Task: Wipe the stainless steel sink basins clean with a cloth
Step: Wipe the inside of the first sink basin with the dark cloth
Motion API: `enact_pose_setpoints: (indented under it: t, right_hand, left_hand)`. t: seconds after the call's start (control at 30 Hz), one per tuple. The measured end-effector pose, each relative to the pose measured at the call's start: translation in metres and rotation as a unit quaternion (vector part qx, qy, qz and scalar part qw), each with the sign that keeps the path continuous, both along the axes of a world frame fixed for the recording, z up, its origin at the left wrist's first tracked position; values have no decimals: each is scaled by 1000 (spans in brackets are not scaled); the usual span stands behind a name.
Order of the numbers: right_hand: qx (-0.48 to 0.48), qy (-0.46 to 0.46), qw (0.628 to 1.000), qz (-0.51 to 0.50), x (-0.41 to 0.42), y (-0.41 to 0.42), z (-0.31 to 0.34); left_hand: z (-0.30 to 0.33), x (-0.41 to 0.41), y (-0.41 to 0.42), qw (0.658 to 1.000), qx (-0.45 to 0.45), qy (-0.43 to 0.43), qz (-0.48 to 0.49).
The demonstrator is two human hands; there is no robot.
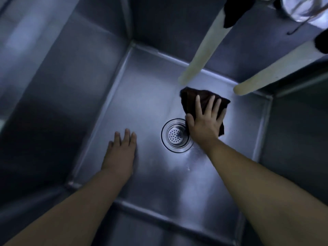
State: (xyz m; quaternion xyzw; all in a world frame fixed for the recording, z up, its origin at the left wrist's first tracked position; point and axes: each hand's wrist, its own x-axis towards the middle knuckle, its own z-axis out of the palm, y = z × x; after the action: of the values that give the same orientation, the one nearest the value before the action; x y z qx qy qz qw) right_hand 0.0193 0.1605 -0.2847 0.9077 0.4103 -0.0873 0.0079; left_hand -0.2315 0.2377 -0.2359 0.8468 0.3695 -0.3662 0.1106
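Pressing dark cloth (pixel 204 99) flat, right hand (pixel 204 125); no writing.

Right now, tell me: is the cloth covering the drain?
No, the cloth lies beside the drain under the right hand.

Dim bluish light; soft focus; wide-angle bending at edges

Right hand (pixel 204 125) presses cloth (pixel 202 95) on basin (pixel 142 96).
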Motion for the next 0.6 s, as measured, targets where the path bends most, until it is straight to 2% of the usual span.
enact_pose_setpoints:
  t: [0.2, 0.43, 0.6]
  right_hand:
    - [5, -3, 997, 73, -26, 83, -7]
    - [21, 24, 969, 246, -105, 153, -13]
    - [19, 17, 964, 266, -75, 186, -11]
  left_hand:
    - [0, -1, 1, 1000, 6, 0, -8]
    - [3, 3, 3, 1000, 2, 17, -14]
    - [2, 0, 6, 1000, -7, 0, -6]
